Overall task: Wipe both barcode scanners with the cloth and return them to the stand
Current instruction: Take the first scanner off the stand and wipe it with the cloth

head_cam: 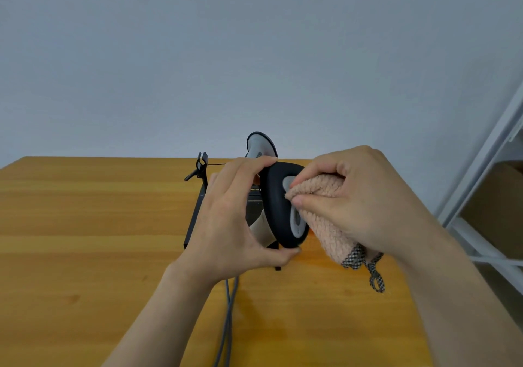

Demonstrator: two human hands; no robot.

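Observation:
My left hand (229,219) grips a barcode scanner (276,211) by its black rubber head rim, thumb underneath and fingers over the top. The scanner's grey face points toward me. My right hand (365,199) holds a bunched pink fleecy cloth (319,197) and presses it against that grey face. The cloth's checked hanging loop (375,277) dangles below my right hand. A second scanner (260,144), white and grey with a black rim, stands upright behind the first one. The black wire stand (195,216) is partly hidden behind my left hand.
The wooden table (85,225) reaches back to a plain grey wall. A black clip (199,167) sits on the stand's far left post. Grey cables (229,310) trail from under my left hand toward me. White shelving (492,197) stands at the right.

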